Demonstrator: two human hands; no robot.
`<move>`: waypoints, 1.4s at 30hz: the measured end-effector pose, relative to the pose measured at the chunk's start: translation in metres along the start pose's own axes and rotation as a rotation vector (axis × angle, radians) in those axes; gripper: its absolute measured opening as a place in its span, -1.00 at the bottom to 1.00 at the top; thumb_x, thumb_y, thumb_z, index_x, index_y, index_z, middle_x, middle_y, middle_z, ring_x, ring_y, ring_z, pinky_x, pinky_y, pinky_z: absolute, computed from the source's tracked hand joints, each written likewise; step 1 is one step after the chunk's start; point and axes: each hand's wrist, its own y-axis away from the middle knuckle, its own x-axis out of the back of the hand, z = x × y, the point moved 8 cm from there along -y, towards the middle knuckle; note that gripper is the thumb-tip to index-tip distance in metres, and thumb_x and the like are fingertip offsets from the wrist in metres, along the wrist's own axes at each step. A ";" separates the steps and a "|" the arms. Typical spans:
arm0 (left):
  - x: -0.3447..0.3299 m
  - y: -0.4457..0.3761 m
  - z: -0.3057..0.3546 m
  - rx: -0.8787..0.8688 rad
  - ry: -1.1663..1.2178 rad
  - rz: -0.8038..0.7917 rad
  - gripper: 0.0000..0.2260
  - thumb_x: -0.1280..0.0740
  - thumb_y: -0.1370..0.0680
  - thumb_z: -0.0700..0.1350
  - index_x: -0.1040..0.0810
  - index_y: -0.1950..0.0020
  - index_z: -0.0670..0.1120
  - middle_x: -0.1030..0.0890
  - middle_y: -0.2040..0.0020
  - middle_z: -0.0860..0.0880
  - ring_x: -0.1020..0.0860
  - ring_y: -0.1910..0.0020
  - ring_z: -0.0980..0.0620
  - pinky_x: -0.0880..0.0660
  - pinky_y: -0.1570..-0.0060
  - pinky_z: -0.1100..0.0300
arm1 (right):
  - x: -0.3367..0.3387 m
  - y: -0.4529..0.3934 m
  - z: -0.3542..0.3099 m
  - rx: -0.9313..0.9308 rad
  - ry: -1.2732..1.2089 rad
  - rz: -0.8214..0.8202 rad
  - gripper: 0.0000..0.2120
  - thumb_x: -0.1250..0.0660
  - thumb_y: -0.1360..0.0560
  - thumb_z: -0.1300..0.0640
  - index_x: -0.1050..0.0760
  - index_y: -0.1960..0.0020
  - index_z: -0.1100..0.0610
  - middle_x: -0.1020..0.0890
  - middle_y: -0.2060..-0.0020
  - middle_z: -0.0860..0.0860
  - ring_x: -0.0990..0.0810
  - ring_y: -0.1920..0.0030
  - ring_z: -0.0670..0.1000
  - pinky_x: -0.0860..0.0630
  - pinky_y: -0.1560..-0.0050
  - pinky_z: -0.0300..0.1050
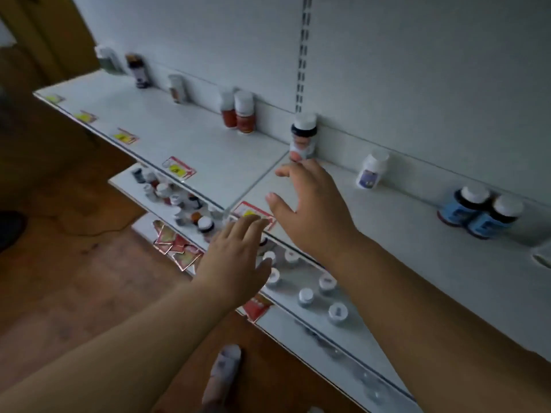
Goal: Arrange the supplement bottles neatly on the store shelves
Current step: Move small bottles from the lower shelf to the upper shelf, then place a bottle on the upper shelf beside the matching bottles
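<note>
The left hand (235, 257) hovers with fingers spread, holding nothing, over the shelf edge (208, 201). The right hand (310, 204), likewise loose and empty, reaches toward a white-capped bottle (303, 135) standing against the back panel (417, 70). A hasty fingertip could likely topple it before the grip closes.

Blur, edges and hidden bottles

At 10 o'clock, far bottles (137, 70) blur, labels unreadable; at 3, a white thing (543, 254) is edge-cut; the left hand (235, 257) hides lower-shelf bottles (205, 226).

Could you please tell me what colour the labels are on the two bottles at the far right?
Light blue labels, seen in the head view.
</note>
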 end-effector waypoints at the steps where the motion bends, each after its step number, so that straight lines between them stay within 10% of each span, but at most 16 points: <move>1: 0.008 0.012 -0.020 0.041 -0.005 0.017 -0.43 -0.34 -0.45 0.08 -0.39 -0.42 -0.10 -0.45 -0.38 -0.10 -0.43 -0.33 -0.16 -0.40 -0.27 -0.06 | -0.017 -0.003 -0.020 0.020 -0.025 -0.035 -0.65 -0.38 -0.52 0.02 -0.51 -0.26 0.12 -0.53 -0.21 0.10 -0.45 -0.29 0.13 -0.43 -0.27 0.05; 17: 0.120 0.126 -0.392 0.469 -0.059 0.030 -0.39 -0.40 -0.44 0.11 -0.31 -0.45 0.04 -0.45 -0.36 0.03 -0.45 -0.31 -0.08 -0.42 -0.22 -0.06 | -0.310 -0.106 -0.286 0.208 -0.051 -0.425 -0.55 -0.27 -0.57 -0.12 -0.31 -0.42 -0.10 -0.35 -0.35 -0.05 -0.38 -0.32 -0.03 -0.41 -0.22 -0.10; 33: 0.101 -0.021 -0.682 0.481 -0.178 -0.215 -0.38 -0.20 -0.56 0.22 -0.04 -0.54 0.10 -0.26 -0.50 0.05 -0.29 -0.44 -0.03 -0.29 -0.36 0.03 | -0.570 -0.320 -0.290 0.006 -0.097 -0.537 -0.61 -0.29 -0.57 -0.06 -0.36 -0.36 -0.01 -0.38 -0.34 0.00 -0.44 -0.06 -0.07 -0.39 0.05 -0.16; 42: 0.084 -0.105 -0.859 0.280 -0.062 -0.277 -0.39 -0.25 -0.55 0.18 -0.13 -0.53 0.07 -0.26 -0.50 0.01 -0.27 -0.45 -0.08 -0.26 -0.39 0.00 | -0.719 -0.392 -0.284 -0.348 0.046 -0.396 -0.47 -0.37 -0.54 -0.07 -0.29 -0.42 0.06 -0.38 -0.36 0.06 -0.44 -0.29 0.08 -0.42 -0.13 -0.12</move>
